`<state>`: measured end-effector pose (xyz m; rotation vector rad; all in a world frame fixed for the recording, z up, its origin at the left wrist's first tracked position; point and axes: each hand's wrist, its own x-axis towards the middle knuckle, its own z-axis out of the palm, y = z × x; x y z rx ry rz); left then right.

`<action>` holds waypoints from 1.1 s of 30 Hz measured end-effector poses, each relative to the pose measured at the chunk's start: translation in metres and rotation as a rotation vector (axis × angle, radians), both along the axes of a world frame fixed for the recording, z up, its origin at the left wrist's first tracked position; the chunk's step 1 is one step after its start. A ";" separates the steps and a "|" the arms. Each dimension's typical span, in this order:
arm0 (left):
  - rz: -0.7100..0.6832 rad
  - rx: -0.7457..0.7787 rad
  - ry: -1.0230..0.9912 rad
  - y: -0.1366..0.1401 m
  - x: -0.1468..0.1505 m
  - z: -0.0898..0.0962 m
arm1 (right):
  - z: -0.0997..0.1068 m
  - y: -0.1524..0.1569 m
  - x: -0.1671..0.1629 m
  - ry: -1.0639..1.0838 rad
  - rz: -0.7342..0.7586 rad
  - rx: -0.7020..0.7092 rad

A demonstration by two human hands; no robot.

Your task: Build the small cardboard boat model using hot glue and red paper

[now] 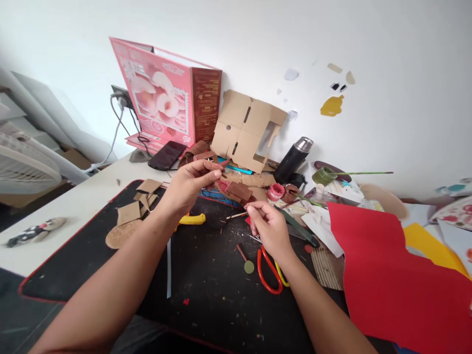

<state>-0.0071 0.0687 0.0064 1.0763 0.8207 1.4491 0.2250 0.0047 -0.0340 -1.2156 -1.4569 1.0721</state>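
My left hand (193,184) is raised over the back of the black mat (214,280), thumb and forefinger pinched on a small, thin dark piece that I cannot make out. To its right and lower, my right hand (270,228) is also pinched closed; whatever sits at its fingertips is too small to name. Between and behind the hands lies a reddish-brown painted piece (239,191). Below my right hand are scissors with red handles (268,271) and a green disc (249,267) on a brown stick. A yellow-handled tool (191,219) lies under my left wrist, partly hidden.
Cardboard scraps (129,212) lie at left. Behind stand a pink box (162,98), a cut cardboard sheet (243,128) and a black flask (294,160). Paint jars (276,191) sit near a dark green cutter (300,231). Red paper (391,275) covers the right side.
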 end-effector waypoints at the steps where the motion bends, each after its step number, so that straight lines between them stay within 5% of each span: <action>1: -0.008 0.005 -0.003 -0.002 0.000 0.002 | 0.002 -0.001 -0.005 -0.081 0.047 0.024; 9: 0.040 0.033 -0.060 -0.009 -0.007 0.013 | 0.034 0.005 -0.076 -0.958 0.417 0.375; 13: 0.044 0.021 -0.087 -0.007 -0.008 0.016 | 0.038 0.014 -0.103 -1.146 0.521 0.449; 24: 0.174 0.124 -0.289 0.003 -0.039 0.027 | 0.011 0.027 -0.122 -1.240 0.551 0.530; 29: 0.224 0.106 -0.317 0.002 -0.046 0.035 | 0.009 0.034 -0.127 -1.214 0.589 0.474; 33: 0.316 0.182 -0.356 0.000 -0.060 0.038 | -0.001 0.028 -0.120 -1.020 0.483 0.375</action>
